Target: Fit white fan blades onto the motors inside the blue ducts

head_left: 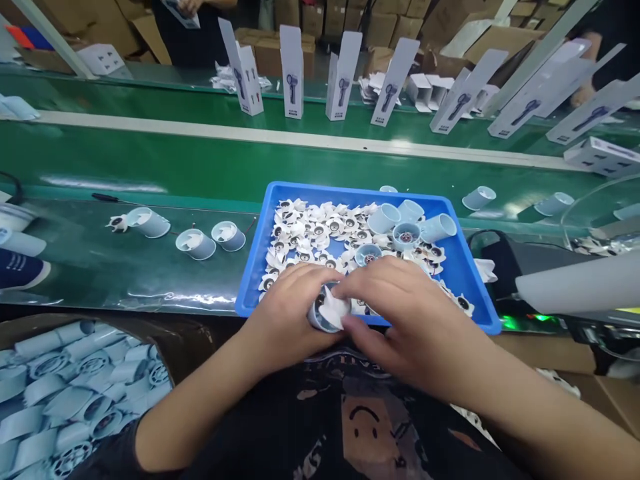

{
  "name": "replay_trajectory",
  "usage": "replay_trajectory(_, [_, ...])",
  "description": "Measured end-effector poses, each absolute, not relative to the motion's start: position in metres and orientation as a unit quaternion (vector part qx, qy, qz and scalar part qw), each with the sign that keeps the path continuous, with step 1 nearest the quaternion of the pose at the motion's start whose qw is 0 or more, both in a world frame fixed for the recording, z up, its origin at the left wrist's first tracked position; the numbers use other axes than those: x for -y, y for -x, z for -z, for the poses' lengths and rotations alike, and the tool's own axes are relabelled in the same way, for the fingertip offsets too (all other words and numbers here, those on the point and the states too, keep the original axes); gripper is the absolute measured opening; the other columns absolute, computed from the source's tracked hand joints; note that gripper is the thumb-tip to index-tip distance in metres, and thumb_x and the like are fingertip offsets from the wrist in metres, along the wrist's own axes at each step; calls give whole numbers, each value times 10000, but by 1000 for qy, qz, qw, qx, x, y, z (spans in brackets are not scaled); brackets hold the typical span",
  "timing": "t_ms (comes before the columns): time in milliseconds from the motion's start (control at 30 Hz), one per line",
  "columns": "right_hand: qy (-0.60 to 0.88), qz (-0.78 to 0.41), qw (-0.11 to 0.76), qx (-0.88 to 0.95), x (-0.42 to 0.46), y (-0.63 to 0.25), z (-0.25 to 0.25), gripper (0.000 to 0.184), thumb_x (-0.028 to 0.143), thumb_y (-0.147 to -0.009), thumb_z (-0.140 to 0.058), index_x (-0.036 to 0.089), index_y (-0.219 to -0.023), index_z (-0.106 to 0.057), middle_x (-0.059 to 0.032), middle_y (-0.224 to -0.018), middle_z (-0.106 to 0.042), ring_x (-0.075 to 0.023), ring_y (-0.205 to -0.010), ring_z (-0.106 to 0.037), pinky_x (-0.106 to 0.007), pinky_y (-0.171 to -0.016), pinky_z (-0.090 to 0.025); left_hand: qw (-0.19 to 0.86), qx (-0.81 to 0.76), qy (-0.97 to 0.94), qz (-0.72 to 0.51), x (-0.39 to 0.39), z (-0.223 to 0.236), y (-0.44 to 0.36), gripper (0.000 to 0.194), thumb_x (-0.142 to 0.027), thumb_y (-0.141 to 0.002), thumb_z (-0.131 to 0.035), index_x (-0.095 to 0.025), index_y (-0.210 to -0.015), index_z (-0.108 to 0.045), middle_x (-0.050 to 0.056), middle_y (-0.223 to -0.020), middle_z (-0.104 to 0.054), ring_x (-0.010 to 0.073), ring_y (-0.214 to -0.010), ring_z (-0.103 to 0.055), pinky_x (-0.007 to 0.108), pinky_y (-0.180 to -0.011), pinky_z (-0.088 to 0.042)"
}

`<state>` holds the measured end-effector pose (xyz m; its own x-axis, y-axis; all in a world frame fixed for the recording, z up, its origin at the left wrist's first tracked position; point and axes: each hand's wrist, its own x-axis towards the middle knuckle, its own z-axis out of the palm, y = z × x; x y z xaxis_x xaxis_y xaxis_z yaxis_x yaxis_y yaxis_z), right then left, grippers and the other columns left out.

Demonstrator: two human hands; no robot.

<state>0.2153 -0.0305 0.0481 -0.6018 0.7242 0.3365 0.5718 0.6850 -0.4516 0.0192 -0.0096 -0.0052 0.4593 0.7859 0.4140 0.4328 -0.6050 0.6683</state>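
My left hand [290,313] is wrapped round a light blue plastic cylinder [318,316] close to my body, at the front edge of a blue tray [370,195]. In the cylinder's open mouth sits a white fan blade [334,308]. The thumb and fingers of my right hand [400,310] pinch that blade at the rim. Many more white fan blades [305,233] with dark round hubs fill the tray. Several light blue cylinders [384,218] stand or lie on top of them, some showing a motor inside.
Left of the tray, cylinders with blades [196,245] stand near a thin screwdriver [105,197]. A box of loose cylinders [60,393] is at lower left. Upright cartons [293,73] line the back ledge. A dark machine [520,267] stands at right. Other people's hands show behind.
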Motion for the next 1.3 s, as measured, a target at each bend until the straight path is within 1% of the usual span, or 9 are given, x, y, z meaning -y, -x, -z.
replay_trajectory(100, [377,-80,203,900,25,-210,-44,122,148,-905,-638,164,-1013,-692,-67,-951,-586,-233,-877,-505,-369,-750,-373,243,-362,-824,-362,13,4,-27,242,-214,-753,-707,-204,-981,-625,65,-953,-706,261,-914,-660,387,-878,-504])
replay_trajectory(200, [349,-95,195,912,12,-213,-45,71,173,-854,-737,197,-920,-730,-56,-907,-531,-204,-828,-470,-335,-708,-339,270,-366,-806,-380,14,3,-30,182,-258,-758,-727,-218,-913,-640,51,-897,-710,243,-820,-659,360,-809,-502])
replay_trajectory(333, [245,-159,147,945,-9,-220,-49,123,213,-815,-818,275,-906,-763,-26,-916,-534,-184,-856,-479,-332,-737,-295,444,-355,-760,-315,9,1,-26,243,-307,-642,-824,-213,-798,-664,2,-765,-684,187,-653,-609,269,-587,-451])
replay_trajectory(467, [215,-189,133,949,-21,-221,-45,186,265,-793,-853,316,-954,-775,-13,-905,-535,-171,-872,-485,-327,-750,-264,544,-343,-720,-262,3,0,-24,289,-321,-568,-853,-195,-763,-680,-11,-716,-662,174,-624,-574,248,-542,-410])
replay_trajectory(700, [314,-223,151,911,-14,-218,-45,213,243,-719,-904,314,-888,-794,-19,-910,-544,-182,-903,-507,-333,-766,-255,435,-386,-754,-305,11,-5,-29,237,-259,-604,-830,-198,-698,-621,-34,-669,-623,137,-569,-540,229,-526,-384])
replay_trajectory(933, [348,-259,205,877,-16,-210,-33,204,186,-727,-886,278,-883,-793,1,-806,-488,-134,-785,-490,-296,-714,-286,388,-375,-790,-290,-2,-16,-28,197,-257,-612,-812,-221,-690,-635,-41,-648,-611,132,-537,-530,229,-495,-367])
replay_trajectory(1133, [375,-179,312,854,-3,-216,-25,181,246,-818,-825,282,-988,-773,-15,-877,-491,-156,-844,-511,-307,-737,-345,284,-390,-801,-355,-6,-22,-28,202,-208,-665,-752,-260,-858,-717,13,-837,-721,243,-799,-641,347,-777,-481])
replay_trajectory(1200, [364,-180,330,852,7,-223,-31,96,318,-909,-731,231,-893,-768,-23,-862,-495,-155,-827,-512,-308,-716,-346,251,-397,-789,-395,-6,-19,-25,272,-235,-668,-779,-259,-933,-722,28,-929,-737,268,-893,-651,380,-883,-479])
replay_trajectory(1300, [348,-197,357,844,20,-228,-37,323,423,-984,-601,186,-814,-738,-53,-896,-518,-172,-855,-527,-329,-746,-390,211,-414,-770,-437,-7,-11,-21,356,-246,-648,-831,-255,-985,-718,33,-977,-740,271,-948,-654,385,-944,-473])
